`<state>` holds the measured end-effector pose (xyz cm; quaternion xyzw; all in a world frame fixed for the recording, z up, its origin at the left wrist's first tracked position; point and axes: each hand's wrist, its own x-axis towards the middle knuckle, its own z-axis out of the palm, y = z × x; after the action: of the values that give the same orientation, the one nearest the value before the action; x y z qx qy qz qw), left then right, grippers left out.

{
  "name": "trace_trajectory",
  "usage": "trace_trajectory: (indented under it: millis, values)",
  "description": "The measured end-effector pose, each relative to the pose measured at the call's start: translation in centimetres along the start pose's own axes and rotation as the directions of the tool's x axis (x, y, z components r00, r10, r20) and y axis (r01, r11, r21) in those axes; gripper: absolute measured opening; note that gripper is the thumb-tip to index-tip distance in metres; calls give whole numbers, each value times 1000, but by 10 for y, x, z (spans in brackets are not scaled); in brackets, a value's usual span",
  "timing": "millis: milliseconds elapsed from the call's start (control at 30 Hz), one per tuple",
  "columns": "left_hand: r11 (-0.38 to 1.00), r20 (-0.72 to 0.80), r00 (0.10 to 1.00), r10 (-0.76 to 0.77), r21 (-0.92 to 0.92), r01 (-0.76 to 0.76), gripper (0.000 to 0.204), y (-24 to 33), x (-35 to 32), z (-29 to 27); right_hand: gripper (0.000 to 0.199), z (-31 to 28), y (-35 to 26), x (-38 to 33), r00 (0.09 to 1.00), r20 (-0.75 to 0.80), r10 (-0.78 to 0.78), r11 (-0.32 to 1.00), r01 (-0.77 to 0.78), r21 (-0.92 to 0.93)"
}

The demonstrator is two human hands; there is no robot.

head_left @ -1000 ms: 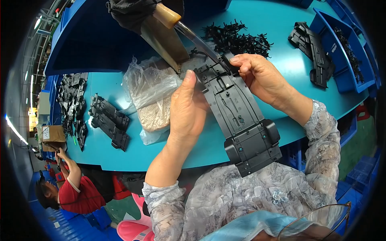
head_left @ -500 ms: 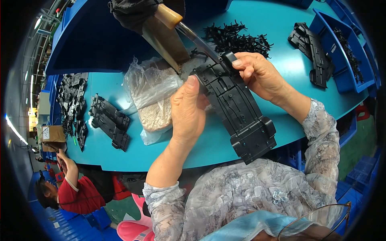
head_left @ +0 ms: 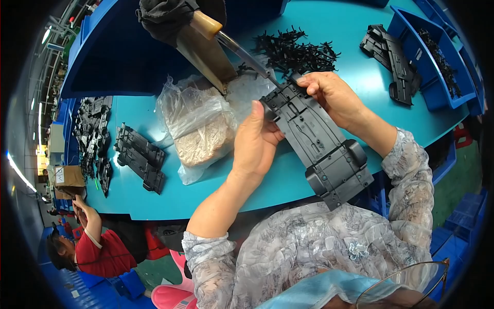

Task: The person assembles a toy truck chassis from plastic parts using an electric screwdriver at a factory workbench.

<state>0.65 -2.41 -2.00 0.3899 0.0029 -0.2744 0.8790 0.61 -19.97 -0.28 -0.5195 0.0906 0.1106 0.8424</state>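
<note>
A long black plastic chassis (head_left: 321,147) slants over the near edge of the teal table (head_left: 360,72). My left hand (head_left: 254,144) grips its left side near the far end. At that far end, my right hand (head_left: 332,95) pinches the top corner. A suspended powered screwdriver (head_left: 206,38) with a tan handle and a dark cloth at its top hangs above, and its metal bit (head_left: 247,54) slants down to the far end of the chassis.
A clear bag of small pale parts (head_left: 198,131) lies left of my hands. Behind are loose black plastic pieces (head_left: 296,49). More black chassis parts (head_left: 139,157) lie at left and at right (head_left: 391,64), beside a blue bin (head_left: 429,54). Another person in red (head_left: 95,247) works below left.
The chassis has shifted a little left and toward me in both hands. Its far end now sits under the screwdriver bit.
</note>
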Motion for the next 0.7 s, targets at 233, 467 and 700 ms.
trace_trajectory:
  millis: [233,467,700]
  values:
    - [999,50,998,-42,-4,42,41,-5,-1,7,15,-5,4,-18,994,-35,-105,992,102,-74]
    - [999,38,999,-36,18,35,42,-1,0,12,14,2,0,-29,988,-27,-149,989,149,-27]
    - [998,49,998,-26,51,24,41,3,2,13,13,4,-2,-31,985,-11,-170,983,170,63]
